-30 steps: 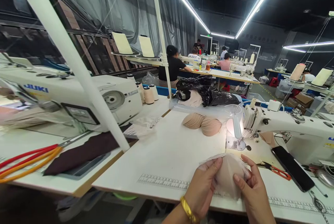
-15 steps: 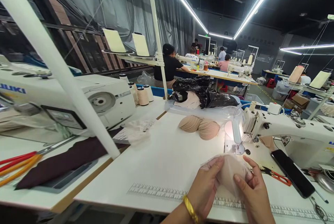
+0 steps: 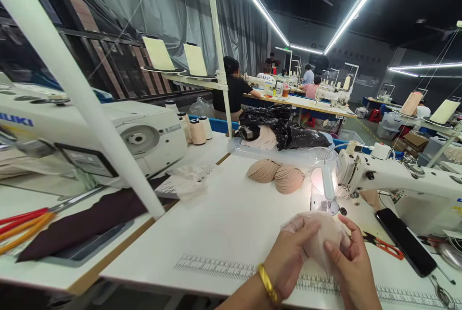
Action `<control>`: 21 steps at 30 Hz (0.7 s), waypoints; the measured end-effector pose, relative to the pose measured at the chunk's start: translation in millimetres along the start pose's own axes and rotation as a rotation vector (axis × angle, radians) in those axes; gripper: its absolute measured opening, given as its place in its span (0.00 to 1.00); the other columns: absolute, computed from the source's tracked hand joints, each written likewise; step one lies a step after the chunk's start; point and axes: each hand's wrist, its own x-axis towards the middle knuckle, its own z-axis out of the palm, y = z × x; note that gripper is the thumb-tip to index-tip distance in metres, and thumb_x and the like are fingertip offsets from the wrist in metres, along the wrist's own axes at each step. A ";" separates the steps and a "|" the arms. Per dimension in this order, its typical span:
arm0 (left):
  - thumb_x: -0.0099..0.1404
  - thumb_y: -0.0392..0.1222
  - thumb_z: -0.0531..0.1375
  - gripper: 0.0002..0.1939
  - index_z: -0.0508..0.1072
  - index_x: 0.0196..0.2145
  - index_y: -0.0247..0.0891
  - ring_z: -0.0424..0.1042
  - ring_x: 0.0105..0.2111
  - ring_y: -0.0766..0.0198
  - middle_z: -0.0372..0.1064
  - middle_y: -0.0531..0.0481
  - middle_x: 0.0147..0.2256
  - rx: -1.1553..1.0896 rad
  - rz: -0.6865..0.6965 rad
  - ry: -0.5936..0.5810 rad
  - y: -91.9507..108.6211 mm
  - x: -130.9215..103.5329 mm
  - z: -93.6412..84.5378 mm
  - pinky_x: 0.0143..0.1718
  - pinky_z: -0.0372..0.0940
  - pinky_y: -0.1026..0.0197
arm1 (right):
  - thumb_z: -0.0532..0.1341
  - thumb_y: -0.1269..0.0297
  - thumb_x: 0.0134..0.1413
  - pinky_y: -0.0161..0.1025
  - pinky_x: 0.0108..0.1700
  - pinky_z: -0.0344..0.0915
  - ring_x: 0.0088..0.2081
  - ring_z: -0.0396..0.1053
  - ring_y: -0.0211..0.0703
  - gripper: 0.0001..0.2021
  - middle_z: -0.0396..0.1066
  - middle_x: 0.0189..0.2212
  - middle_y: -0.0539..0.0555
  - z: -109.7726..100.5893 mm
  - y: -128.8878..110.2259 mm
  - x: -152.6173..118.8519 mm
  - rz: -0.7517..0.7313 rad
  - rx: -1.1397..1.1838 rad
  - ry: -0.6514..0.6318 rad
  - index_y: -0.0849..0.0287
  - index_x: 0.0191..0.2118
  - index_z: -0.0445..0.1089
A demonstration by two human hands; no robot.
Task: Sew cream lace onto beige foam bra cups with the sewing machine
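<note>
A thin beige fabric piece (image 3: 323, 240), rounded like a cup, is held up above the front of the white table. My left hand (image 3: 294, 252), with a gold bracelet at the wrist, pinches its left side, thumb on top. On its right side my right hand (image 3: 348, 257) grips the edge, thumb on the near face and index finger raised. Just beyond both hands is the lit needle area of a white sewing machine (image 3: 407, 175). Two fanned stacks of beige pads, a left one (image 3: 264, 170) and a right one (image 3: 289, 179), lie farther back on the table.
A printed ruler (image 3: 216, 266) runs along the front edge. Right of my hands lie orange-handled snips (image 3: 386, 245) and a black phone (image 3: 406, 240). White lace (image 3: 187, 180) lies left; a black plastic bag (image 3: 285, 127) sits behind. A post (image 3: 83, 93) crosses the left side.
My left hand has shifted slightly right and its thumb lies farther over the beige fabric. My right hand has barely moved.
</note>
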 end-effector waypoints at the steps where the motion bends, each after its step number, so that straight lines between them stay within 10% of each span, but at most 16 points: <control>1: 0.49 0.49 0.78 0.23 0.81 0.39 0.35 0.77 0.41 0.52 0.79 0.42 0.39 0.002 -0.010 0.000 1.5 1.3 1.2 0.42 0.70 0.58 | 0.79 0.53 0.44 0.47 0.47 0.72 0.44 0.77 0.53 0.46 0.80 0.44 0.56 -2.1 2.6 0.0 -0.008 0.000 -0.024 0.50 0.65 0.57; 5: 0.52 0.52 0.76 0.22 0.81 0.39 0.36 0.76 0.38 0.53 0.79 0.42 0.37 0.062 -0.015 -0.054 18.6 0.8 0.7 0.42 0.69 0.56 | 0.78 0.53 0.44 0.41 0.40 0.68 0.36 0.74 0.46 0.56 0.76 0.34 0.48 -21.8 8.3 -2.3 0.010 -0.052 -0.253 0.46 0.72 0.45; 8: 0.56 0.56 0.73 0.21 0.82 0.39 0.37 0.75 0.37 0.52 0.79 0.42 0.36 0.291 -0.020 -0.305 43.4 -4.6 -3.2 0.43 0.68 0.54 | 0.73 0.58 0.53 0.41 0.41 0.67 0.34 0.71 0.43 0.48 0.71 0.32 0.46 -41.4 -5.9 1.7 -0.047 -0.288 -0.348 0.44 0.73 0.47; 14: 0.55 0.29 0.63 0.07 0.75 0.27 0.40 0.74 0.40 0.50 0.79 0.48 0.38 1.402 0.364 -1.032 74.5 22.7 -6.8 0.49 0.59 0.50 | 0.55 0.72 0.68 0.42 0.40 0.62 0.38 0.67 0.47 0.13 0.74 0.35 0.52 -53.7 -44.0 61.2 -0.814 -1.226 -0.575 0.50 0.40 0.76; 17: 0.43 0.21 0.60 0.13 0.63 0.20 0.36 0.71 0.34 0.58 0.78 0.49 0.37 1.679 0.587 -1.127 67.2 56.9 -11.3 0.47 0.55 0.50 | 0.54 0.78 0.67 0.39 0.36 0.58 0.34 0.64 0.44 0.16 0.72 0.30 0.50 -52.1 -37.9 96.1 -1.063 -1.489 -0.628 0.55 0.31 0.72; 21: 0.40 0.20 0.60 0.14 0.62 0.18 0.36 0.63 0.29 0.62 0.75 0.50 0.35 1.735 0.613 -1.134 58.0 82.9 -19.4 0.43 0.54 0.51 | 0.54 0.79 0.66 0.37 0.37 0.60 0.37 0.67 0.43 0.16 0.75 0.32 0.51 -56.8 -29.2 105.8 -1.023 -1.474 -0.565 0.54 0.35 0.74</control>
